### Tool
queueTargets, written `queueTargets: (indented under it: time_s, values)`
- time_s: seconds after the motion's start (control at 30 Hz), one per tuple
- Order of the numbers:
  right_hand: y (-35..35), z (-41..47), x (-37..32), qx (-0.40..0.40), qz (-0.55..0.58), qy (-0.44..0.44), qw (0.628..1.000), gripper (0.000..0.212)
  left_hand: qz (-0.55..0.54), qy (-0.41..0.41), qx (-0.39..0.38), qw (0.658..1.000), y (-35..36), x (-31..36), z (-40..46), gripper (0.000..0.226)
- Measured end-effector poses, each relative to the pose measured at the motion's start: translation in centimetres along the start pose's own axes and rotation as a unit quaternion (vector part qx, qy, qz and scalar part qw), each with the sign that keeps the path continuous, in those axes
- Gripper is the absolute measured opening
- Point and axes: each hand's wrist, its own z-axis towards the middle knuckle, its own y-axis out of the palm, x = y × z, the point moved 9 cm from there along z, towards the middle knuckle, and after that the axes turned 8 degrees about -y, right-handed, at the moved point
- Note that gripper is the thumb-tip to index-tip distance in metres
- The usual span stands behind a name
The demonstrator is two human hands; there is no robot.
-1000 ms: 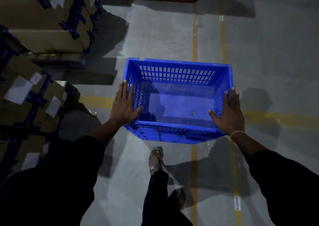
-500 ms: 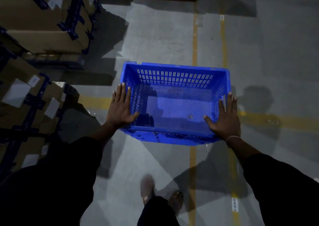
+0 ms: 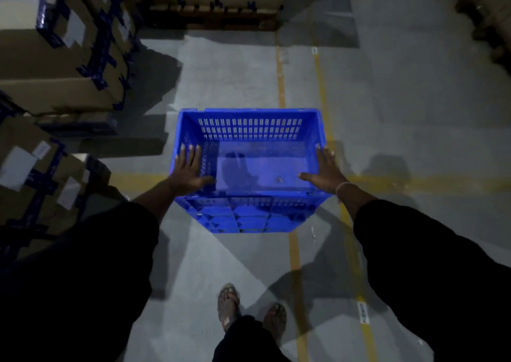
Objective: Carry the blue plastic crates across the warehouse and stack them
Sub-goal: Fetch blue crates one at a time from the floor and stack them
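Blue crate (image 3: pixel 249 168) held above the floor (image 3: pixel 221 71); left hand (image 3: pixel 188 172) and right hand (image 3: pixel 325 172), fingers spread flat, press its side rims.

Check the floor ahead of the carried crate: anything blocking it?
Nothing visible does. The blue crate is held between the left hand and right hand. The concrete floor straight ahead is bare; stacked cardboard boxes sit off to the left, a pallet farther ahead. No stack is in view.

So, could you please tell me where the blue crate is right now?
In the head view the blue crate is at centre frame, carried between the left hand and right hand above the grey floor, with stacked cardboard boxes to its left.
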Motion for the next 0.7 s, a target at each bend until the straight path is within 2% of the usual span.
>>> queueTargets:
  time_s: [0.13, 0.3, 0.53, 0.7]
  values:
    - [-0.9, -6.3, -1.4, 0.036, 0.037, 0.005, 0.999, 0.115, -0.084, 0.076, -0.034, 0.993, 1.3, 6.9, -6.6, 0.14]
    - [-0.6, -14.5, -2.0, 0.09, 0.072, 0.002, 0.993, 0.111, -0.14, 0.164, -0.078, 0.973, 2.8, 12.7, -12.7, 0.107]
    - [1.4, -24.7, 0.8, 0.21, 0.129, 0.061, 0.967, 0.104, -0.104, 0.256, -0.13, 0.952, 4.7, 18.5, -16.6, 0.1]
    - [4.2, -33.1, 3.4, 0.304, 0.198, 0.16, 0.918, 0.1, -0.061, 0.315, -0.174, 0.931, 6.9, 21.8, -17.3, 0.103]
